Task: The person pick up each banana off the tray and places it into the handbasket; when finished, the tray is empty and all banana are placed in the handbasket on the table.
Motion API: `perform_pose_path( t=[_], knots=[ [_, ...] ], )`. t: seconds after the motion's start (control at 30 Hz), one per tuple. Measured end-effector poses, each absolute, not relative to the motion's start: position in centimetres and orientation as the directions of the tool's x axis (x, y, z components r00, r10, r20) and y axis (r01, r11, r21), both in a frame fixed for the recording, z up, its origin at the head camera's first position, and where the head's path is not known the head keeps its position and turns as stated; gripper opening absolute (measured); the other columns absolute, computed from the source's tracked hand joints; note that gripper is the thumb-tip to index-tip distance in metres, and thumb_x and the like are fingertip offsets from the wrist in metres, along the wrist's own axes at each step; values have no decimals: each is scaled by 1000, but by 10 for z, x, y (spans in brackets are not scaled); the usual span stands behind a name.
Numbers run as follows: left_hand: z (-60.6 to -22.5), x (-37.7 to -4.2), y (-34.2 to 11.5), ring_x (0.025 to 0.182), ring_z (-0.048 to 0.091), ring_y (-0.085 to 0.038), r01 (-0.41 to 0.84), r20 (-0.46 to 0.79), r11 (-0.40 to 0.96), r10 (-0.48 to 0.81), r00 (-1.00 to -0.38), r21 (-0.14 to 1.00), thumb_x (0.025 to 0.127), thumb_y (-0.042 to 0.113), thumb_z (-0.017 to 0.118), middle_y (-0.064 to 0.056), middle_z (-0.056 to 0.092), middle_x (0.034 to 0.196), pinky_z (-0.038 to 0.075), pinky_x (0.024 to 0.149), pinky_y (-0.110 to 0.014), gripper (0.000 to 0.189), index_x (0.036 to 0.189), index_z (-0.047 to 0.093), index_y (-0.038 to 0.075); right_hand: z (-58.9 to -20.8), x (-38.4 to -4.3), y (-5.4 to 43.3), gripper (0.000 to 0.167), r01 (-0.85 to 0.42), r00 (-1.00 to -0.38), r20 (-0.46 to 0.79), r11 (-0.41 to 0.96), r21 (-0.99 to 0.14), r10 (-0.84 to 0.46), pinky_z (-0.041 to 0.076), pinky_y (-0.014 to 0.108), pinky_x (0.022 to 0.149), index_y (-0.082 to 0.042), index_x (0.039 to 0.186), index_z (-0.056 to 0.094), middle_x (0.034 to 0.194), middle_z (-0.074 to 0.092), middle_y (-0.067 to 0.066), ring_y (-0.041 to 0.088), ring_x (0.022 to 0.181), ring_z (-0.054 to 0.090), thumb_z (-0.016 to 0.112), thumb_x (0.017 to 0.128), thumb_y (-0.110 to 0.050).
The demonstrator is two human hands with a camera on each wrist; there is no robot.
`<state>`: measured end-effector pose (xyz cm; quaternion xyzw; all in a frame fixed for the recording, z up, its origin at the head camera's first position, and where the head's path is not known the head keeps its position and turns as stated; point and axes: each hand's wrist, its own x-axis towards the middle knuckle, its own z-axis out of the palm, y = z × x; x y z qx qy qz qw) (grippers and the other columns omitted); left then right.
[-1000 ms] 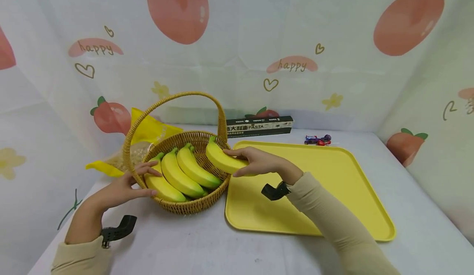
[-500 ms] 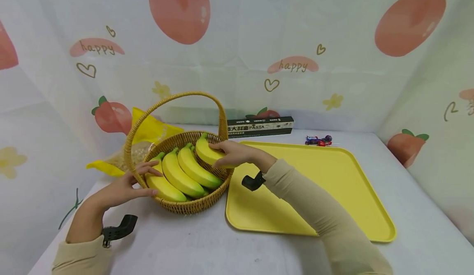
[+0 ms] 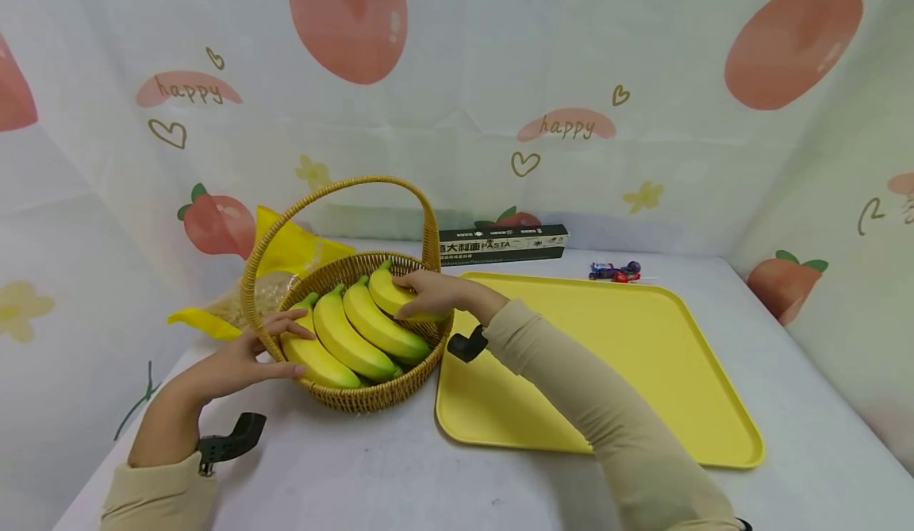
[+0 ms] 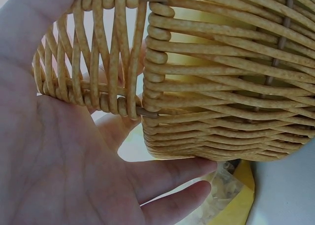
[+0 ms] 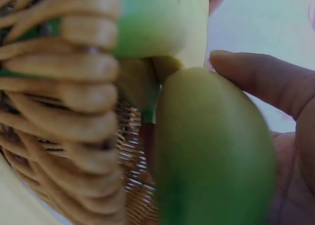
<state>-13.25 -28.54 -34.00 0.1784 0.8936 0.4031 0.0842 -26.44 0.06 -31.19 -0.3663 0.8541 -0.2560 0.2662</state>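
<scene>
A wicker basket [image 3: 357,400] with a tall arched handle stands on the left of the table. Three yellow bananas with green tips [image 3: 350,336] lie side by side in it. My left hand [image 3: 239,360] holds the basket's left side where the handle meets the rim; some fingers reach inside over the leftmost banana. In the left wrist view, other fingers [image 4: 172,178] extend along the outside of the weave. My right hand [image 3: 432,293] grips another banana [image 3: 388,289] from above at the basket's right side. Its green end [image 5: 216,176] shows close in the right wrist view.
A yellow tray [image 3: 678,372] lies right of the basket, under my right forearm. Behind stand a black PASTA box [image 3: 503,247] and several wrapped candies [image 3: 614,271]. A yellow bag [image 3: 293,245] with a clear window leans behind the basket's left side.
My right hand has moved left with its banana, from over the tray's edge into the right side of the basket, beside the other bananas. The left hand has stayed in place.
</scene>
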Motion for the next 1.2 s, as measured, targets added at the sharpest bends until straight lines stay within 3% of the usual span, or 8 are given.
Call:
perform_pose_path(
  t=[0.23, 0.47, 0.63, 0.87, 0.93, 1.1, 1.2],
  knots=[
    [-339, -131, -287, 132, 25, -47, 211, -41, 622, 365, -930, 754, 84, 23, 68, -14, 22, 151, 35, 93, -64, 42, 122, 54, 12, -308, -264, -10, 64, -481, -581, -315, 629, -610, -750, 31, 33, 109, -3, 147, 22, 150, 32, 11, 19, 134, 36, 54, 94, -17],
    [-338, -130, -287, 132, 25, -46, 224, -29, 617, 373, -928, 755, 84, 22, 68, -15, 23, 150, 38, 92, -61, 42, 122, 54, 12, -310, -260, -17, 63, -459, -579, -369, 664, -590, -728, 22, 33, 114, -5, 148, 18, 155, 21, 10, 20, 143, 21, 50, 95, -17],
    [-338, -130, -284, 132, 25, -46, 224, -36, 611, 383, -923, 759, 85, 23, 68, -14, 22, 151, 38, 92, -61, 42, 123, 53, 12, -312, -260, -16, 63, -435, -588, -382, 677, -593, -713, 23, 33, 114, -6, 148, 18, 154, 22, 9, 19, 142, 22, 50, 95, -17],
    [-337, -132, -283, 130, 31, -41, 228, -25, 615, 374, -927, 755, 84, 23, 68, -12, 50, 132, 41, 91, -56, 64, 139, 36, 10, -313, -261, -13, 60, -425, -598, -344, 650, -629, -724, 32, 33, 107, -4, 146, 26, 149, 32, 11, 19, 133, 35, 53, 94, -18],
    [-337, -133, -282, 131, 29, -40, 229, -25, 613, 377, -926, 756, 84, 24, 68, -11, 48, 136, 40, 92, -56, 61, 137, 39, 10, -311, -260, -11, 59, -431, -602, -338, 651, -625, -723, 32, 34, 107, -4, 145, 28, 149, 32, 11, 20, 133, 35, 53, 94, -18],
    [-338, -135, -281, 133, 25, -44, 210, -49, 622, 373, -927, 754, 85, 27, 68, -11, 25, 150, 37, 93, -61, 47, 127, 50, 13, -302, -256, 5, 67, -429, -610, -322, 643, -634, -724, 22, 35, 114, -5, 148, 16, 156, 17, 9, 21, 143, 19, 52, 95, -23],
    [-340, -136, -282, 133, 26, -44, 199, -57, 630, 362, -931, 751, 85, 28, 68, -10, 24, 151, 37, 93, -62, 47, 127, 51, 15, -295, -249, 23, 70, -443, -614, -281, 617, -650, -738, 19, 37, 116, -7, 149, 10, 157, 12, 8, 20, 144, 13, 52, 95, -25]
  ],
)
